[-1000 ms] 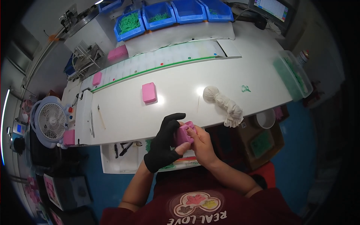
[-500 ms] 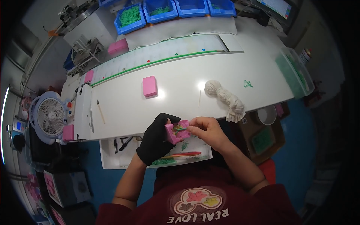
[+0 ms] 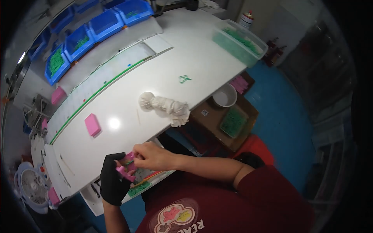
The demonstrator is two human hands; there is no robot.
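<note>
Both hands grip pink part: gloved left hand, bare right hand; white rag bundle near.

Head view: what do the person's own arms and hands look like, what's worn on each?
The left hand wears a black glove covering the fingers and wrist; the forearm above it is bare. The right hand is bare, its forearm too, up to a short dark red sleeve.

Small factory assembly workshop, long white workbench across the centre, blue parts bins of green pieces at 11 o'clock, clear tub at 1 o'clock, desk fan at 8 o'clock
</note>
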